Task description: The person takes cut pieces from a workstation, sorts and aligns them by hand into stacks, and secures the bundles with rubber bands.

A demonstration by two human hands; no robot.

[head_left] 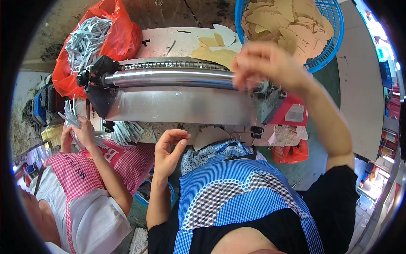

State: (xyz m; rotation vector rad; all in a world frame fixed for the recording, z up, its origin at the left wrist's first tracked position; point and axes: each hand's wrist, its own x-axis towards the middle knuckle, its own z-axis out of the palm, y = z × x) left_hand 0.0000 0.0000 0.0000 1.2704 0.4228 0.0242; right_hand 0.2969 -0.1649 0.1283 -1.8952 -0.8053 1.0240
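My left hand [168, 151] hovers just in front of a roller machine, its fingers curved, the thumb apart and nothing between them. Over the right end of the machine's steel roller [173, 78] is my raised right hand [270, 65], its fingers smeared by motion; whether it holds anything is unclear. A smooth metal plate [169, 106] slopes along the near side of the roller. Tan and white cut pieces [218, 55] lie behind the machine, partly hidden by it. Close to my apron rests a pale cut piece with a scalloped edge [211, 136].
A blue basket [323, 62] heaped with tan cut pieces [270, 19] stands at the far right. Far left, a red bag [129, 40] holds pale strips [89, 40]. At my left, a co-worker's hand [84, 132] grips a strip bundle. A red bag [292, 153] sits low right.
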